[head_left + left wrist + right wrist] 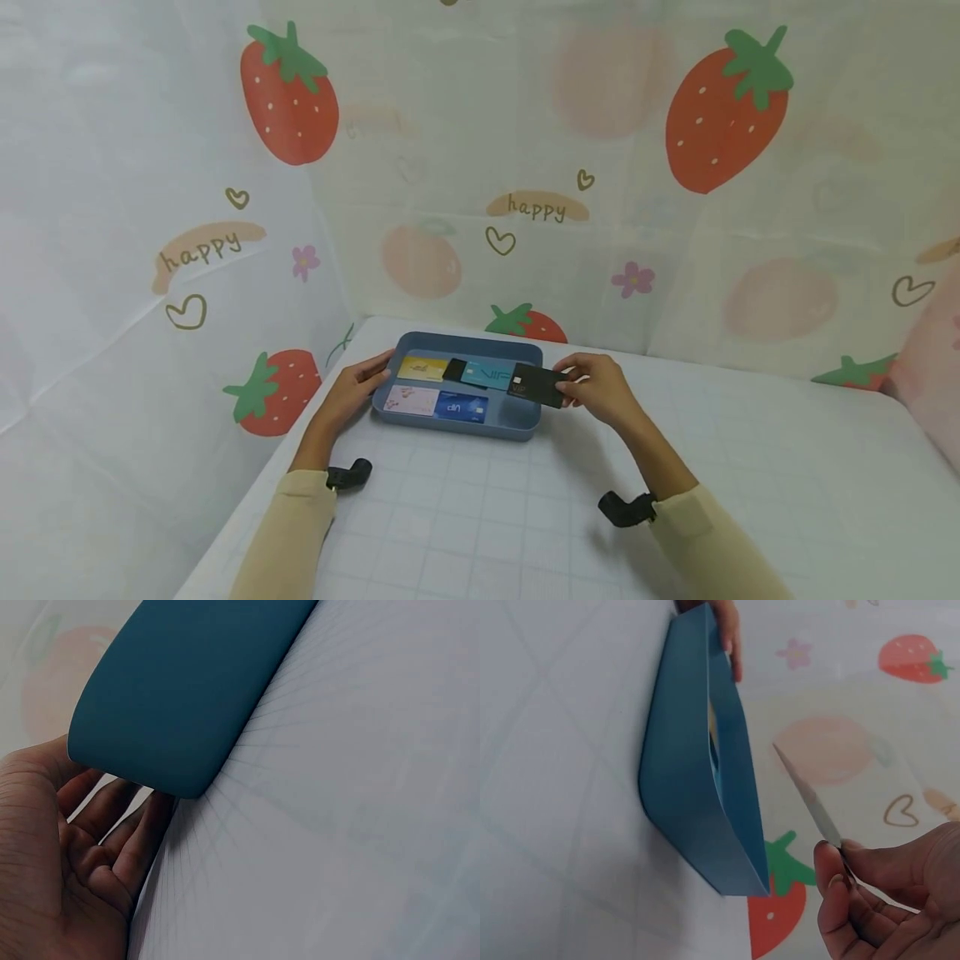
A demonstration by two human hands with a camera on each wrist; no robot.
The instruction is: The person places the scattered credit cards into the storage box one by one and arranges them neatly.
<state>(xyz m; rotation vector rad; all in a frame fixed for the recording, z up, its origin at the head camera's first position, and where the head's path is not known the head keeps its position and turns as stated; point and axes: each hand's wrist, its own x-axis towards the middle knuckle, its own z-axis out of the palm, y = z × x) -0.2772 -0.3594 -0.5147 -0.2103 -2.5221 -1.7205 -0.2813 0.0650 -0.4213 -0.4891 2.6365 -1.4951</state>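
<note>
A shallow blue tray [457,428] lies on the table with several cards in it. My left hand [354,393] holds its left end, the thumb at the rim and the fingers along the outer wall [139,847]. Between thumb and fingers my right hand [600,387] pinches a black VIP card [534,386] by its right end. That card is raised above the tray's right side, seen nearly edge-on in the right wrist view [810,799]. Inside the tray are a yellow card [422,368], a light blue VIP card [486,374] partly covering another black card, a pink-white card [410,400] and a dark blue card [461,407].
A white, faintly checked cloth [480,517] covers the table. Behind and to the left hang printed curtains [465,150] with strawberries and hearts. Black wrist cameras [628,508] sit on both sleeves.
</note>
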